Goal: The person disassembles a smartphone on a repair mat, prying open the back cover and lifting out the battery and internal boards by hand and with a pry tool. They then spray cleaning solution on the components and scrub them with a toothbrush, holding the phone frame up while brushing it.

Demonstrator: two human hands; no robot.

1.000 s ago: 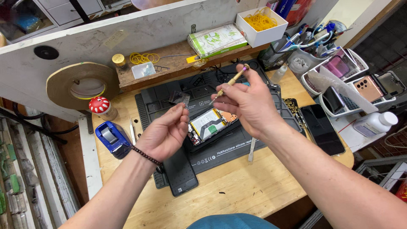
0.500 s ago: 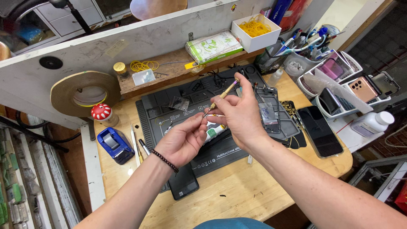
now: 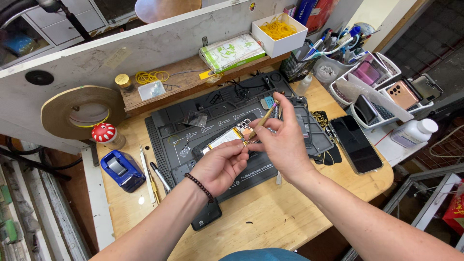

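An opened phone [image 3: 227, 137] with its white battery showing lies on the dark silicone work mat [image 3: 169, 130]. My right hand [image 3: 282, 140] grips a thin gold-coloured tool [image 3: 262, 121] with its tip down at the phone's upper part. My left hand [image 3: 220, 164], with a dark bead bracelet on the wrist, sits just below the phone, its fingertips pinched together by the tool's tip. Whether they hold a small part is too small to tell.
A blue tape dispenser [image 3: 122, 169], tweezers [image 3: 146, 169] and a red mushroom-shaped object [image 3: 105, 133] lie left of the mat. A black phone [image 3: 355, 142] lies to the right. White trays with phones [image 3: 386, 96] and a white bottle [image 3: 414, 133] stand at far right. A tape roll [image 3: 82, 112] hangs at left.
Both hands have come together over the phone. My left hand has risen from the mat's lower left toward the tool's tip, and the right hand's tool has tilted lower.
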